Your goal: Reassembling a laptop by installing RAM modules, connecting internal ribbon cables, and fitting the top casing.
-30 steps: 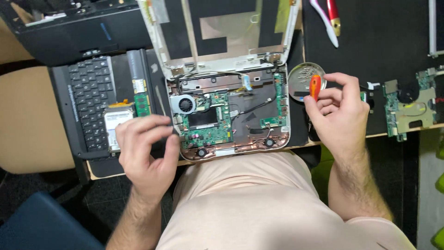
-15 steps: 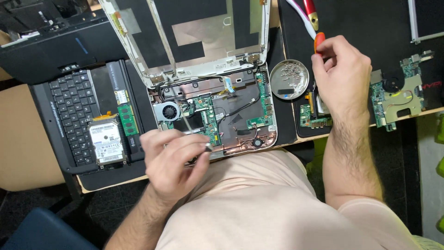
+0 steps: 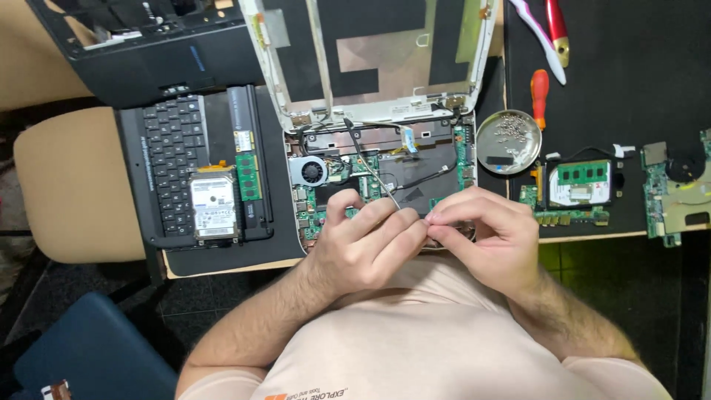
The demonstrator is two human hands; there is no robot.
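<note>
Nearest the camera, the left hand (image 3: 366,248) and the right hand (image 3: 485,241) are brought together over the front edge of the opened laptop base (image 3: 381,181), fingertips meeting. The fingers of both hands are curled closed and pinched on a thin grey cable (image 3: 374,174), which is seen running up and away from the pinch toward the hinge area. Whether anything else is held between the fingertips cannot be told.

Beneath the hands, a green circuit board and a small round fan (image 3: 309,172) are exposed inside the base. To the left, a black keyboard (image 3: 167,159) is laid flat, with a silver hard drive (image 3: 213,207) resting on it and a green memory stick (image 3: 248,176) just beside the drive. To the right, on the dark worktop (image 3: 629,89), a round metal dish (image 3: 508,142) holding small screws is set near a second drive tray carrying a memory module (image 3: 583,184), with a bare circuit board (image 3: 678,192) further right.

Farther off, an orange-handled screwdriver (image 3: 540,92) is placed just beyond the dish. The stripped screen lid (image 3: 374,55) is tilted back behind the base, and a black plastic cover (image 3: 148,44) is seen at the far left.
</note>
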